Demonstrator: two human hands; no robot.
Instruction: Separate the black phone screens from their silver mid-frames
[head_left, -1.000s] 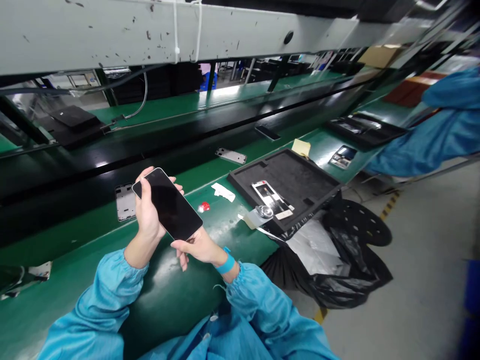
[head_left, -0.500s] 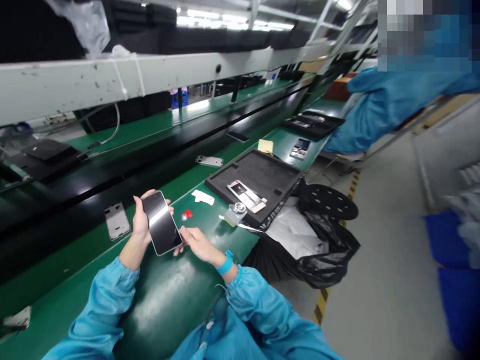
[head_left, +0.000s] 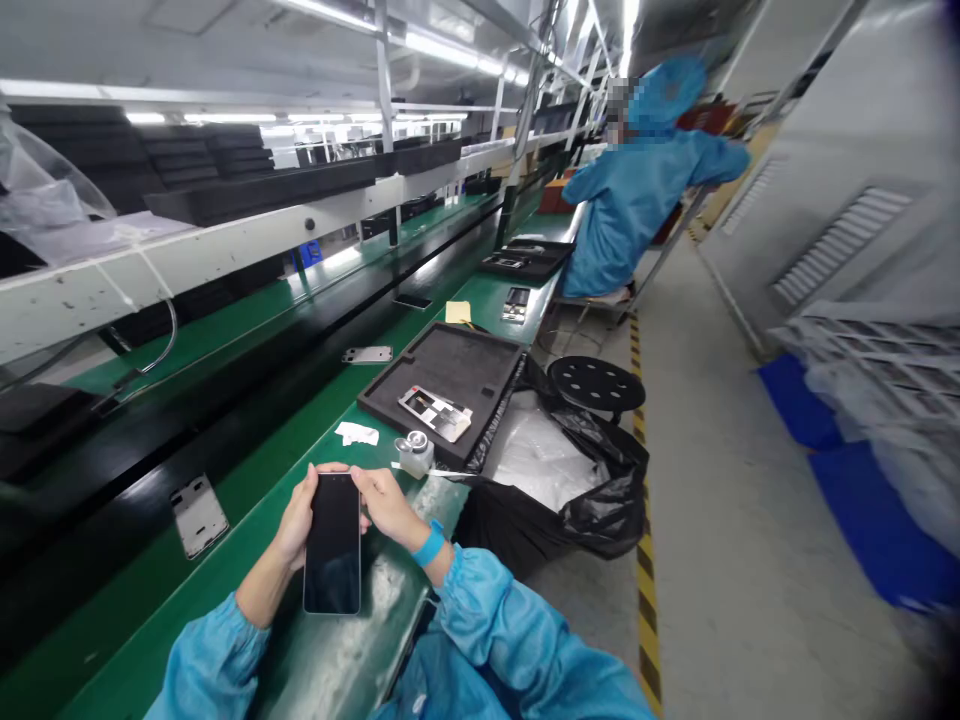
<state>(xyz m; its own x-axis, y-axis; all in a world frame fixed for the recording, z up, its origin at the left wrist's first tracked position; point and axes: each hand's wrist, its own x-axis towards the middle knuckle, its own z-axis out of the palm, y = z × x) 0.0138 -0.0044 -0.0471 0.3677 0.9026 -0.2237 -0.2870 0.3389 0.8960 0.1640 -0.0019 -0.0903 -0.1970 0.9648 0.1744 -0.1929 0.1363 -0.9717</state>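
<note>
Between my two hands is a smartphone (head_left: 332,550) with a dark, blank screen facing up, held over the green bench (head_left: 247,530). My left hand (head_left: 298,515) grips its left edge and upper corner. At the upper right corner, my right hand (head_left: 384,505) closes thumb and fingers on the phone. Just beyond my hands stands a small clear bottle with a metal top (head_left: 415,453). A white torn label (head_left: 357,433) lies on the bench nearby. The black foam tray (head_left: 465,360) farther on bears a phone part with a white frame (head_left: 435,412).
Left of my hands, a grey phone housing (head_left: 199,516) lies on the dark conveyor belt (head_left: 135,560), with another housing (head_left: 367,355) farther along. A black bag (head_left: 607,500) hangs at the bench's right edge by a round stool (head_left: 596,383). A co-worker in blue (head_left: 637,200) sits beyond.
My view has swung right and up. The phone now stands straighter, and my right hand has shifted from its lower right edge to its upper corner. The red item is no longer visible.
</note>
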